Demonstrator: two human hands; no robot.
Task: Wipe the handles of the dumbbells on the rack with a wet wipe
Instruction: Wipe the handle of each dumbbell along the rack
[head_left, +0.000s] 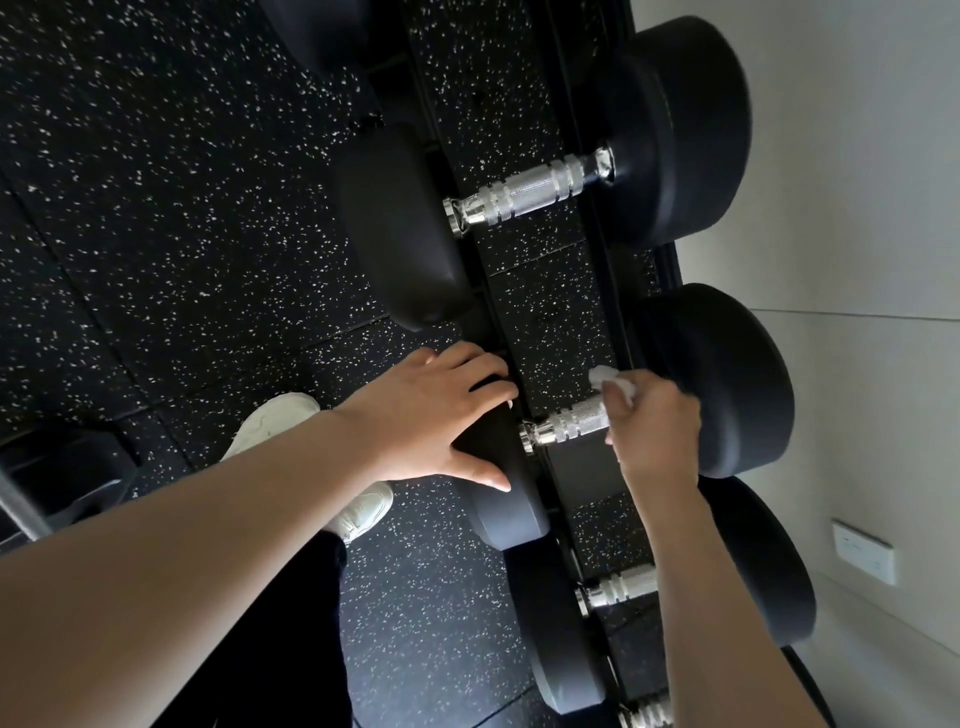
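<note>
Several black dumbbells with knurled chrome handles lie side by side on a black rack (647, 312). My right hand (657, 431) grips a white wet wipe (610, 382) wrapped round the far end of the middle dumbbell's handle (566, 423), next to its big far head (727, 379). My left hand (441, 415) rests flat with spread fingers on that dumbbell's near head (498, 499). The dumbbell above shows its whole handle (530, 192) bare. A lower handle (618, 590) is partly hidden behind my right forearm.
Black rubber flooring with white speckles (156, 208) spreads to the left. My white shoes (275, 421) stand close to the rack. A pale wall (857, 260) with a white socket plate (863, 558) runs along the right. Dark equipment (57, 483) sits at the lower left.
</note>
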